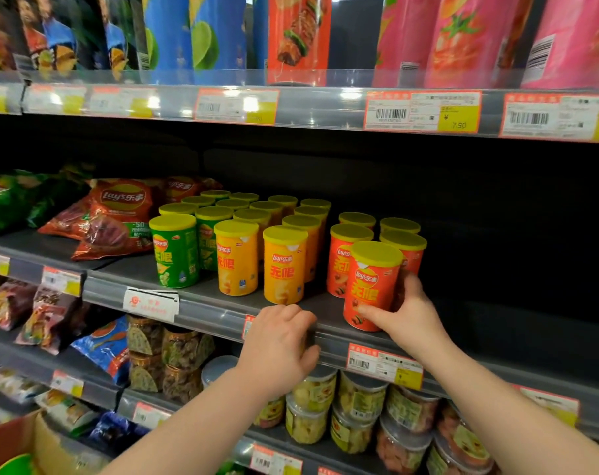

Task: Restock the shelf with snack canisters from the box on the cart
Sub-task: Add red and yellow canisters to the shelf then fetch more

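My right hand (pixel 406 315) grips a red snack canister (pixel 370 286) with a yellow lid, standing upright at the front edge of the middle shelf (pixel 216 311). Behind it stand more red canisters (pixel 346 262). To their left are rows of orange canisters (pixel 284 265) and green canisters (pixel 174 255), all with yellow lids. My left hand (pixel 281 347) has its fingers curled over the shelf's front rail and holds no canister. A corner of the cardboard box (pixel 27 447) shows at the bottom left.
Chip bags (pixel 120 217) lie on the shelf left of the canisters. The shelf right of the red canisters is dark and bare. Tall tubes (pixel 462 39) fill the shelf above. Clear tubs of snacks (pixel 356 406) and bags sit on the lower shelves.
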Action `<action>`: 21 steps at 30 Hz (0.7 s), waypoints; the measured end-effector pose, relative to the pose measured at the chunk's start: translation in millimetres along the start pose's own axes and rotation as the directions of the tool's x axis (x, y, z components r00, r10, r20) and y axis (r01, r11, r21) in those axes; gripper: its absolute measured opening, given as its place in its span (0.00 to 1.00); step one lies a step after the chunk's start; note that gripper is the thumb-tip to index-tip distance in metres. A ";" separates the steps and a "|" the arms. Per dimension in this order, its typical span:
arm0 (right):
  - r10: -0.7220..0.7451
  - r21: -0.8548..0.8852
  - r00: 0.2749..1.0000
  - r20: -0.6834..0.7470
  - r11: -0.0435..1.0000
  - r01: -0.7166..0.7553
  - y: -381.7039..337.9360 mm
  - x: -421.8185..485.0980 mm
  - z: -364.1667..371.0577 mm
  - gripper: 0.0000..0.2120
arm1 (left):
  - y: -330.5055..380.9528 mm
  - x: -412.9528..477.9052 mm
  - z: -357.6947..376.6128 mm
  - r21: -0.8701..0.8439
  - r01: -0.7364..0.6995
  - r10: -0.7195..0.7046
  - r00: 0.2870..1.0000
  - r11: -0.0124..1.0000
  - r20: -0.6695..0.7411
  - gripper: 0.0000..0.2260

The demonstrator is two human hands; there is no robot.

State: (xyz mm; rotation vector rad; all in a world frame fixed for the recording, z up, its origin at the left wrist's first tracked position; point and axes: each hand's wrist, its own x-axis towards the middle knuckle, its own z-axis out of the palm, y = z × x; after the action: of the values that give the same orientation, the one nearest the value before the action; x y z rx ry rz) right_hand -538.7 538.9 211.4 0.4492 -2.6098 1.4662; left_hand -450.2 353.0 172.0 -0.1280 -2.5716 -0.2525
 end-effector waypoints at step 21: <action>0.064 -0.175 0.998 -0.001 0.983 -0.063 -6.9 -3.9 -3.1 0.36 | 1.5 -2.8 -11.8 0.075 -0.041 0.026 0.981 0.996 0.191 0.26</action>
State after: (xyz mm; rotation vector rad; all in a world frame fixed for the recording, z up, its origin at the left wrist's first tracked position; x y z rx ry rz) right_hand -533.0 538.9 217.7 0.3532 -2.7496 1.2393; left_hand -441.6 352.0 180.6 -0.1734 -2.7615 -0.1309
